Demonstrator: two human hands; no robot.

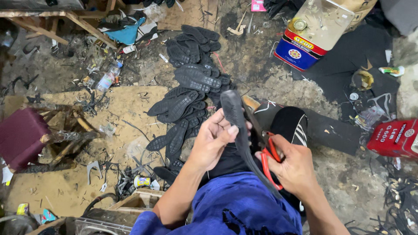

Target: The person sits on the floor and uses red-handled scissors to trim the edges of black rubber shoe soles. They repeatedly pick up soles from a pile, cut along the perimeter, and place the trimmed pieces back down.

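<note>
The left hand (213, 139) closes its grip on a black sole (237, 126) above the lap. The right hand (294, 167) closes around red-handled scissors (267, 159), whose blades are hidden behind the sole.

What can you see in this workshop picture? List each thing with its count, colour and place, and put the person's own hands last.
Shoe sole in hand: one, black, held upright at centre.
Scissors: one pair, red handles, against the sole's right edge.
Pile of soles: many, black, on the floor beyond the hands.
Large tin: one, blue and red with a pale top, upper right.
Small tin: one, red, right edge.
Stool: one, maroon seat on a wooden frame, left.
Plastic bottle: one, clear, upper left floor.
Blue cloth: one, over the lap, bottom centre.
Left hand: grips the sole.
Right hand: holds the scissors.
</note>
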